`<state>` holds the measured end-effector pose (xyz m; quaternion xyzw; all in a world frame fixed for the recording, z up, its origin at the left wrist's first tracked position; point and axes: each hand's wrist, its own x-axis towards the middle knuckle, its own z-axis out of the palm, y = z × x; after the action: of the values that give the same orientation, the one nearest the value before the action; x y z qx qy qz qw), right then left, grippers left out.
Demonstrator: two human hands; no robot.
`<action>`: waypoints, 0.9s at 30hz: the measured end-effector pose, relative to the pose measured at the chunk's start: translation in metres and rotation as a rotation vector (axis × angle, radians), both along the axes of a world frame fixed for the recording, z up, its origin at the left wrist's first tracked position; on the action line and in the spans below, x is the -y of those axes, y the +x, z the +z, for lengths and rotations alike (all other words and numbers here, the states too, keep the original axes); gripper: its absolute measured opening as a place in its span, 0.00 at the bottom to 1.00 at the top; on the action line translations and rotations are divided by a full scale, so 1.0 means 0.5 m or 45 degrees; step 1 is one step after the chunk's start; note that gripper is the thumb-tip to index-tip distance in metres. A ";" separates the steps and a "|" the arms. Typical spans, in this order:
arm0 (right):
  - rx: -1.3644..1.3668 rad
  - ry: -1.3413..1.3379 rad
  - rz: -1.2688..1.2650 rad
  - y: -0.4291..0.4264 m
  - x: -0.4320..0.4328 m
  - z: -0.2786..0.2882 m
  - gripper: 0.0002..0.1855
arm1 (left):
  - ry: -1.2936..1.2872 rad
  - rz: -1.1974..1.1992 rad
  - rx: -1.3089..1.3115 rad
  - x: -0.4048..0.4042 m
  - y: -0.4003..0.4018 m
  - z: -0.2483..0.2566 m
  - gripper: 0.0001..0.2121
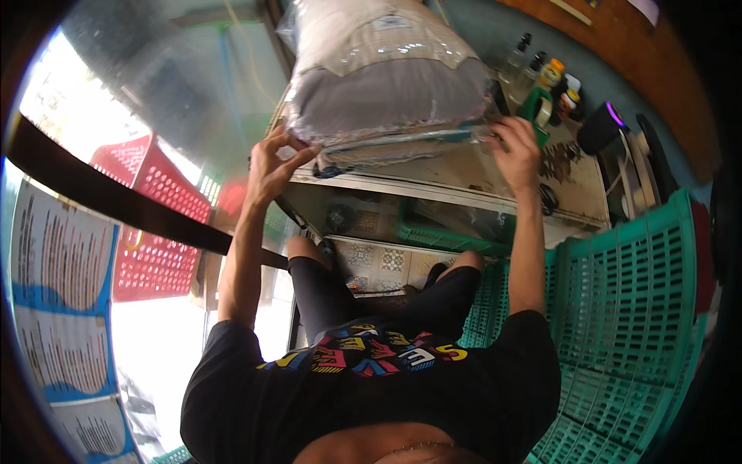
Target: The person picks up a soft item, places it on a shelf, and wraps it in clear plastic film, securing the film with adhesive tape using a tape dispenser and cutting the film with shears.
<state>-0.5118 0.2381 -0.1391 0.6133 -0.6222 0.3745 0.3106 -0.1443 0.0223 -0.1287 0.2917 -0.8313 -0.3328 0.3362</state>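
A stack of folded fabric (388, 95), grey and beige on top, lies in a clear plastic bag on a table in front of me. My left hand (278, 159) is at the near left corner of the stack, thumb and fingers pinching the plastic edge. At the near right corner, my right hand (515, 148) pinches the clear film between thumb and fingers. Patterned layers show along the near side, between both hands. The far end of the stack runs out of the picture.
Spray bottles (515, 61), smaller bottles and a green tape dispenser (536, 113) stand right of the stack. A black speaker-like cylinder (601, 127) is farther right. Green plastic baskets (626, 301) rise at my right. Left, behind glass, is a red basket (159, 232). A green crate (452, 235) sits below the tabletop.
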 end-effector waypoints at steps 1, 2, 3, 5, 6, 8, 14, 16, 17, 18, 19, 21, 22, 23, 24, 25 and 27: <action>0.051 -0.063 -0.002 -0.027 -0.006 -0.004 0.10 | -0.021 0.029 0.009 0.004 0.005 -0.004 0.12; 0.211 -0.164 -0.084 -0.062 -0.009 -0.014 0.06 | -0.039 0.053 0.015 0.009 0.007 -0.011 0.12; 0.357 -0.240 -0.270 -0.125 -0.010 -0.038 0.08 | -0.026 0.062 -0.049 0.010 0.002 -0.013 0.15; 0.463 -0.208 -0.692 -0.251 -0.013 -0.092 0.17 | -0.039 0.071 -0.029 0.006 0.004 -0.008 0.15; 0.500 -0.103 -0.804 -0.380 -0.040 -0.137 0.20 | -0.053 0.048 -0.048 0.007 -0.008 -0.003 0.15; 0.798 -0.044 -0.800 -0.380 -0.013 -0.133 0.23 | -0.034 0.058 0.021 0.006 0.010 -0.007 0.15; 1.000 0.381 -0.888 -0.487 -0.046 -0.138 0.29 | -0.104 0.032 -0.028 0.016 -0.005 -0.013 0.12; 1.089 0.534 -0.948 -0.486 -0.039 -0.141 0.28 | -0.057 0.005 0.006 0.018 0.001 -0.016 0.11; 1.135 0.629 -0.998 -0.449 -0.017 -0.129 0.26 | -0.048 0.001 -0.042 0.013 0.008 -0.015 0.11; 1.217 0.501 -0.901 -0.464 -0.029 -0.130 0.25 | -0.044 -0.032 -0.111 0.008 0.001 -0.007 0.10; 1.157 0.463 -0.872 -0.448 -0.017 -0.122 0.22 | -0.035 -0.034 -0.136 0.003 0.001 -0.006 0.11; 1.250 0.451 -1.014 -0.441 -0.011 -0.102 0.19 | 0.002 -0.006 -0.099 -0.003 -0.010 0.003 0.12; 1.378 0.373 -0.972 -0.395 0.002 -0.082 0.16 | 0.000 0.003 -0.092 -0.005 -0.006 0.003 0.12; 1.522 0.206 -0.912 -0.367 0.001 -0.066 0.15 | -0.002 -0.002 -0.097 -0.004 -0.009 0.003 0.13; 1.657 0.039 -0.841 -0.347 0.000 -0.058 0.15 | -0.003 -0.001 -0.104 -0.003 -0.010 0.002 0.13; 1.765 -0.099 -0.746 -0.337 -0.006 -0.056 0.16 | -0.003 0.000 -0.102 -0.006 -0.014 0.005 0.14; 1.975 -0.361 -0.531 -0.316 -0.009 -0.066 0.18 | 0.024 0.031 -0.059 -0.013 -0.015 0.013 0.14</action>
<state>-0.6696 0.2429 -0.1722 0.0059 -0.7084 0.7023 -0.0708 -0.1517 0.0289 -0.1223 0.2970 -0.8166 -0.3431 0.3568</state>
